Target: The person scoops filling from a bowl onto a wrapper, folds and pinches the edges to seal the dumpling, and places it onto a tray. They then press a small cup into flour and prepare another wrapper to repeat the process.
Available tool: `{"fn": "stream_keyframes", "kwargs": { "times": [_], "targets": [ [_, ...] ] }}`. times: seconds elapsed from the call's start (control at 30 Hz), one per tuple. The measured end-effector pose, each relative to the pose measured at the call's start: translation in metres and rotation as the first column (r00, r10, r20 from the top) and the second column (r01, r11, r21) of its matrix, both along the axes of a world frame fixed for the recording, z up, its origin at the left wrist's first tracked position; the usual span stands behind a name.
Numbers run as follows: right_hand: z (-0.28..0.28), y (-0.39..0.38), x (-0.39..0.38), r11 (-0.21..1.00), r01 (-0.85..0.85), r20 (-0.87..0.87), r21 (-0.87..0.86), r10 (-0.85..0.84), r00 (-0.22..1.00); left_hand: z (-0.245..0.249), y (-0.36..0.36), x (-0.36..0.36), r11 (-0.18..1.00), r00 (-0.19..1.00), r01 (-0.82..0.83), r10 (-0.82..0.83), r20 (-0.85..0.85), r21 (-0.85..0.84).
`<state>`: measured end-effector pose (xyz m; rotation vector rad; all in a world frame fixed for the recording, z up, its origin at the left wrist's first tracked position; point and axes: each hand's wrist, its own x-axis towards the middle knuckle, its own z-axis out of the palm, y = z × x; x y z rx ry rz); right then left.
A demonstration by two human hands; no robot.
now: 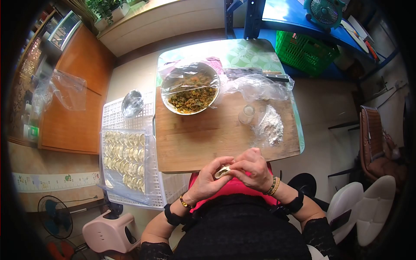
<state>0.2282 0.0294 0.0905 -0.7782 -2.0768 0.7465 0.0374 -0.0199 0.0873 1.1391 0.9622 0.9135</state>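
A dumpling [222, 172] with dark filling showing at its open edge is between my two hands, just off the near edge of the wooden board [195, 147]. My left hand [207, 178] cradles it with curled fingers. Fingers of my right hand [251, 170] pinch its right side. Farther back on the board stands a bowl [190, 112] of chopped filling [193, 99], partly covered by clear plastic. To the right are a small glass jar [246, 114] and a heap of white flour [272, 125].
Rows of shaped dumplings [125, 158] lie on a tray to the left, over a white plastic crate [110, 113]. A small bowl [132, 104] sits behind them. A knife [275, 77] and crumpled plastic bag [260, 86] lie at the board's back. A pink stool [106, 232] stands lower left.
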Motion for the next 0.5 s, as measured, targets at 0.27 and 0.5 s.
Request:
{"fn": "stream_keyframes", "kwargs": {
  "times": [0.27, 0.5],
  "targets": [
    [-0.001, -0.002, -0.001, 0.999, 0.016, 0.031, 0.029, -0.017, 0.999, -0.003, 0.0, -0.001, 0.999, 0.999, 0.019, -0.017, -0.052, 0.038],
    [0.013, 0.003, -0.002, 0.997, -0.051, 0.056, -0.054, 0.054, 0.997, -0.002, 0.004, -0.001, 0.995, 0.996, 0.082, -0.08, -0.038, 0.053]
  ]
}}
